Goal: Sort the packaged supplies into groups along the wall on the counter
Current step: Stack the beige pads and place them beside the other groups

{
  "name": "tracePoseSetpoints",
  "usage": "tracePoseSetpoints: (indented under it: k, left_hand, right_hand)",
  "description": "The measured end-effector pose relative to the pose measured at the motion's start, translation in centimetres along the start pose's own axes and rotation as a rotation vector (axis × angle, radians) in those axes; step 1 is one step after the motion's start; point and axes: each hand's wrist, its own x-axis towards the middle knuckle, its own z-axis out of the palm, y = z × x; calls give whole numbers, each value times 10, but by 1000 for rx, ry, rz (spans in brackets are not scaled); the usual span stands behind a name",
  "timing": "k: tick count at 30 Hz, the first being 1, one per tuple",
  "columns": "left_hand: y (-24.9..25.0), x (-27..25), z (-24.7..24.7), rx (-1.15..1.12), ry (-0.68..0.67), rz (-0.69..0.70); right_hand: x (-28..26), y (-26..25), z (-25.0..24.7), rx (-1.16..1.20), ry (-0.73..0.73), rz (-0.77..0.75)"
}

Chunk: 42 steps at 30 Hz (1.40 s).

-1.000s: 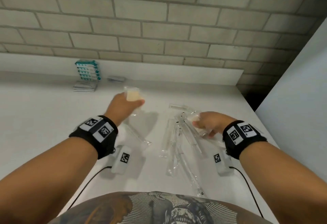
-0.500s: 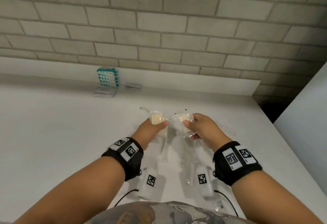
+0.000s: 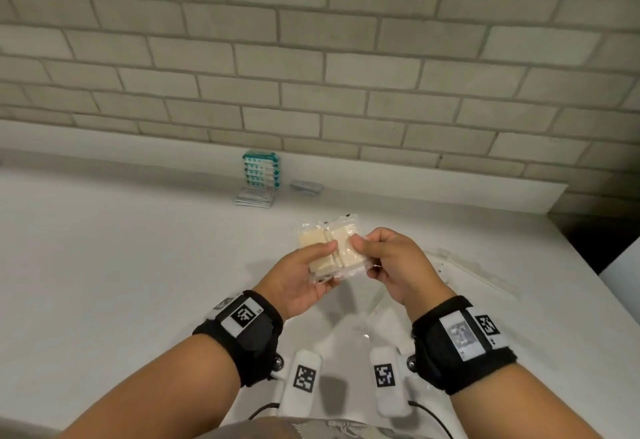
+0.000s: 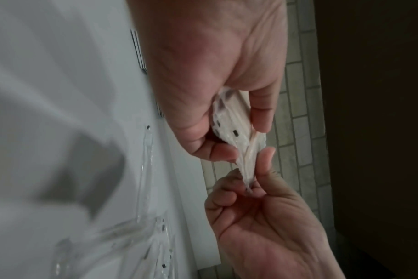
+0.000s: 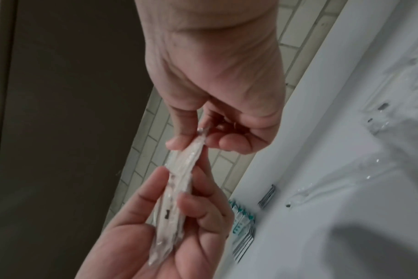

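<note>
Two clear packets with cream pads (image 3: 327, 243) are held side by side, edges overlapping, above the white counter (image 3: 121, 265). My left hand (image 3: 322, 265) pinches the left packet, thumb on top and fingers beneath. My right hand (image 3: 365, 256) pinches the right packet's edge. In the left wrist view the packets (image 4: 229, 120) show edge-on between the left hand (image 4: 239, 136) and the right hand (image 4: 248, 175). The right wrist view shows the same packets (image 5: 177, 188), with the right hand (image 5: 203, 141) nipping their upper end.
Against the backsplash stand a teal-and-white stack of packets (image 3: 261, 168), a flat white pile (image 3: 254, 196) in front of it and grey packets (image 3: 306, 186) to its right. Long clear-wrapped tubes (image 3: 464, 265) lie on the counter under and right of my hands. A white panel (image 3: 620, 272) bounds the right.
My right hand lifted a cream-pad packet from the tube pile. My left hand brought its packet in from the left. Both packets now meet between the hands, held higher.
</note>
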Motion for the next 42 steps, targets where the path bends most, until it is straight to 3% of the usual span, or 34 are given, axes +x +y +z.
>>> tracePoseSetpoints:
  k: [8, 12, 14, 19, 23, 27, 33, 35, 37, 39, 42]
  left_hand:
    - [29, -12, -35, -81, 141, 0]
    - [40, -14, -49, -97, 168, -34]
    - [45, -17, -54, -65, 117, -44]
    - [54, -21, -64, 152, 84, 66]
    - [61, -24, -69, 315, 99, 141]
    - [66, -27, -73, 410, 88, 164]
    - [72, -30, -88, 476, 71, 147]
    - [72, -29, -95, 472, 82, 145]
    - [74, -29, -103, 421, 118, 147]
    - [77, -30, -114, 340, 150, 139]
    - [85, -32, -133, 212, 182, 95]
  right_hand:
    - [7, 0, 47, -125, 43, -131]
    - [9, 4, 58, -301, 161, -384]
    - [10, 9, 64, -433, 133, -465]
    - [16, 14, 73, -574, 60, -405]
    - [20, -3, 82, -438, -48, -179]
    - [25, -17, 87, -612, -82, -140]
    - [24, -18, 96, -658, -189, -101]
    - [27, -15, 98, -725, -142, -121]
    - [34, -12, 96, -946, 61, -182]
    - [40, -8, 89, -987, 212, -167]
    - [42, 2, 94, -943, 106, -50]
